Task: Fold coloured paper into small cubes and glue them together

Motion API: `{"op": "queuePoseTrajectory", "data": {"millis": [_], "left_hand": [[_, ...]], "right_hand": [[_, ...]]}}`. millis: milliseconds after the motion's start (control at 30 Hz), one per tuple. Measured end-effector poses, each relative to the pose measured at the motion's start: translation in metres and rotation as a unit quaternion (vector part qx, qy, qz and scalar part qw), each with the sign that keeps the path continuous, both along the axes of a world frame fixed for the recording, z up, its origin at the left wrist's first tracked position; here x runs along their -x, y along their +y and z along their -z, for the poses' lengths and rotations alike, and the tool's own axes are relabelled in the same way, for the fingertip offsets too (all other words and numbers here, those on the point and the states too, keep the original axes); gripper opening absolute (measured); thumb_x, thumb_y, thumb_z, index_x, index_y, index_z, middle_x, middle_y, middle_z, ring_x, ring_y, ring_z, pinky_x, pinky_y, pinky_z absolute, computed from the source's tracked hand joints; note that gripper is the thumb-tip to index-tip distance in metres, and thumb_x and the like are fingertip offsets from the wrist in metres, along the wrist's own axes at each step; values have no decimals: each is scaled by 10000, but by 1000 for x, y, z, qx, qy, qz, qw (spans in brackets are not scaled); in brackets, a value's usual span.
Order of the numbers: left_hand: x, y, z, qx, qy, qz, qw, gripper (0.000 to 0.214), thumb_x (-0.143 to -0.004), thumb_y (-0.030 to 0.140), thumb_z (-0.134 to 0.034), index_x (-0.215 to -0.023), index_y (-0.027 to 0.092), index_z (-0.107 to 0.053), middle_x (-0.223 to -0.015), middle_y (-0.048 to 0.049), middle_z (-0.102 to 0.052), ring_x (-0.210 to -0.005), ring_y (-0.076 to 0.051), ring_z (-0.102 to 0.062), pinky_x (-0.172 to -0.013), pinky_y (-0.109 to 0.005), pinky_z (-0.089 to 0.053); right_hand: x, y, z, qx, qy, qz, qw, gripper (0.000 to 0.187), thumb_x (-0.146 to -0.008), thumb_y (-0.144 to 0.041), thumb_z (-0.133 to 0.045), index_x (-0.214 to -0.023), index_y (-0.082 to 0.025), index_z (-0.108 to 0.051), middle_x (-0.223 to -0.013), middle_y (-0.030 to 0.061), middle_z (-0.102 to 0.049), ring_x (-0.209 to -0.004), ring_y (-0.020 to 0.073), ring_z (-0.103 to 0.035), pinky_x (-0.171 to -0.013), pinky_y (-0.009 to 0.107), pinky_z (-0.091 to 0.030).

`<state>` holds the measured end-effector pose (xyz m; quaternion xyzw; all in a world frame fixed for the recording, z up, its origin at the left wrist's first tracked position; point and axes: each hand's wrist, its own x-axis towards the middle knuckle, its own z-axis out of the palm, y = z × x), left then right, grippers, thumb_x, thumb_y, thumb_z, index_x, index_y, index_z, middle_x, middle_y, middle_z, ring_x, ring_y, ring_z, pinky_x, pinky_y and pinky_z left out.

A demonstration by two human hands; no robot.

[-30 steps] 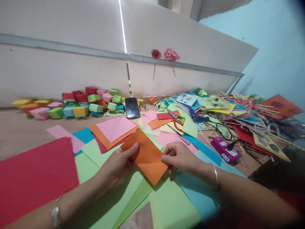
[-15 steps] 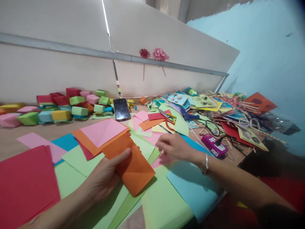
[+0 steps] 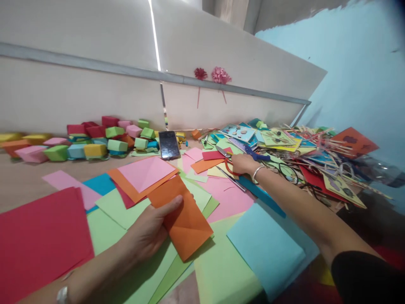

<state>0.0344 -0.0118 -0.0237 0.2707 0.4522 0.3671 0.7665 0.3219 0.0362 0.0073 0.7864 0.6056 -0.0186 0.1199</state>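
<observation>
A creased orange sheet of paper (image 3: 186,219) is pinched in my left hand (image 3: 155,228), thumb on top and fingers underneath, above green sheets (image 3: 117,209). My right hand (image 3: 244,164) is stretched out to the tool area, its fingers closed over the handles of a pair of scissors (image 3: 224,152). The metal blades stick out to the left; the hand hides most of the handles. An orange handle (image 3: 231,169) shows just below the fingers. Beside it lies a thin pointed metal tool (image 3: 232,179).
Folded paper blocks (image 3: 95,150) line the back left, next to a phone (image 3: 169,145). A blue glue gun (image 3: 256,155), cards and sticks are heaped at right. Red paper (image 3: 44,240) lies front left, light-blue paper (image 3: 265,245) front right. Two paper flowers (image 3: 220,75) hang on the panel.
My right hand has moved forward and right, from above the pink paper onto the scissors. My left hand still holds the orange paper. The view has shifted slightly left.
</observation>
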Motion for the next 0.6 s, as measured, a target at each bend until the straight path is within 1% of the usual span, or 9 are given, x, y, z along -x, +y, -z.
{"op": "queuePoseTrajectory", "data": {"millis": [167, 300, 367, 400, 433, 467, 500, 567, 600], "left_hand": [[1, 1, 0, 3, -11, -5, 1000, 75, -849, 57, -668, -838, 112, -717, -846, -113, -798, -698, -230, -770, -615, -306, -657], [0, 1, -1, 2, -21, 13, 1000, 94, -825, 34, -679, -879, 96, -723, -857, -133, -799, -691, -241, -770, -615, -323, -660], [0, 1, -2, 2, -32, 12, 999, 118, -815, 23, -682, -894, 98, -728, -876, -139, -801, -711, -250, -774, -624, -329, -662], [0, 1, -2, 5, -39, 7, 999, 125, -814, 20, -681, -895, 101, -730, -879, -138, -802, -722, -255, -776, -629, -332, -663], [0, 2, -2, 8, -46, 0, 999, 128, -817, 20, -677, -895, 104, -731, -880, -136, -803, -731, -258, -778, -634, -334, -664], [-1, 2, -3, 13, -54, -9, 998, 128, -821, 19, -671, -894, 106, -732, -878, -134, -803, -734, -259, -778, -636, -334, -664], [-1, 3, -4, 19, -61, -18, 998, 131, -825, 18, -665, -894, 106, -733, -876, -131, -803, -729, -256, -778, -634, -331, -664], [0, 2, -6, 30, -74, -31, 996, 131, -838, 17, -650, -894, 101, -734, -875, -127, -803, -710, -244, -776, -628, -322, -663], [0, 2, -8, 33, -80, -36, 996, 131, -844, 18, -645, -894, 98, -735, -878, -126, -803, -704, -240, -775, -623, -318, -662]], "right_hand": [[2, 10, 2, -42, 34, 50, 997, 367, -957, -365, -611, -1256, -155, -579, -1234, 99, -618, -1050, 224, -638, -894, 442, -552], [3, 6, -18, -85, 109, 57, 989, 403, -847, -384, -712, -1129, -105, -643, -1004, 127, -693, -903, 245, -676, -745, 334, -541], [7, -9, -29, -118, 158, 43, 979, 451, -824, -352, -702, -1190, -103, -615, -871, 96, -699, -779, 214, -678, -637, 277, -506], [11, -20, -34, -141, 185, 32, 972, 504, -860, -347, -645, -1296, -119, -543, -840, 65, -693, -718, 180, -665, -605, 256, -494], [17, -33, -37, -172, 223, 20, 959, 544, -894, -336, -576, -1384, -137, -449, -799, 29, -676, -648, 149, -640, -575, 244, -485], [24, -48, -39, -224, 332, 0, 916, 561, -879, -320, -573, -1391, -142, -429, -727, 3, -648, -568, 142, -603, -524, 247, -466], [31, -64, -39, -241, 419, -22, 875, 534, -863, -353, -584, -1345, -158, -465, -657, -23, -613, -515, 141, -572, -495, 255, -457], [48, -95, -37, -193, 511, -67, 835, 421, -845, -399, -609, -1196, -172, -567, -609, -24, -596, -523, 157, -586, -525, 278, -491], [56, -108, -35, -189, 519, -66, 831, 349, -848, -376, -605, -1141, -188, -581, -614, -21, -604, -528, 156, -592, -530, 278, -495]]}}
